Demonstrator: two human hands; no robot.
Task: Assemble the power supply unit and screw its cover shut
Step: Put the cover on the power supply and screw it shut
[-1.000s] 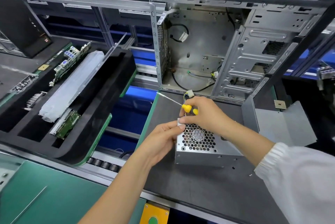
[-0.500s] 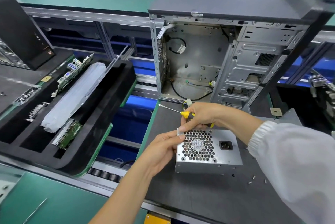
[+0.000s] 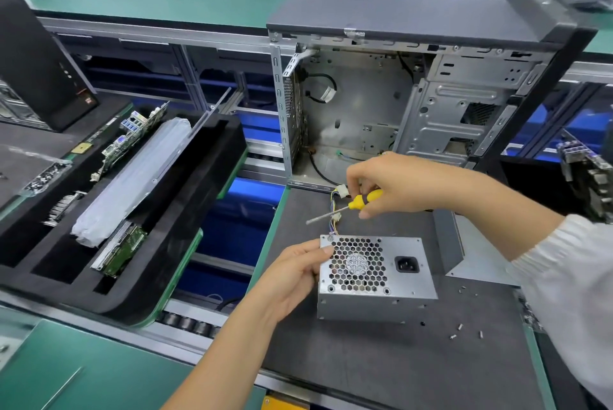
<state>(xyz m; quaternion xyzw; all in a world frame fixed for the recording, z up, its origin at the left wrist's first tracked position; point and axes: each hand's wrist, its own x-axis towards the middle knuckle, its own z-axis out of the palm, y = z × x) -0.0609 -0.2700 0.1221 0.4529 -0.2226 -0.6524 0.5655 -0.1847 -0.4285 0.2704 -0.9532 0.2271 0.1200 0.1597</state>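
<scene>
An open case (image 3: 414,104) stands at 12 o'clock on the dark table (image 3: 381,360). The power supply (image 3: 374,273) sits at centre, fan grille up. The left hand (image 3: 292,273), at its 9 o'clock, pinches its corner; the right hand (image 3: 394,184), at 12 o'clock, grips a screwdriver (image 3: 348,207). Loose screws (image 3: 464,331) lie at 4 o'clock.

The left hand (image 3: 292,273) reaches in from below on a bare forearm, its fingers (image 3: 323,250) curled against the power supply unit (image 3: 374,277). The right hand (image 3: 391,186), white-sleeved, hovers above, fingers pinching a screwdriver (image 3: 351,205) by its yellow handle.
</scene>
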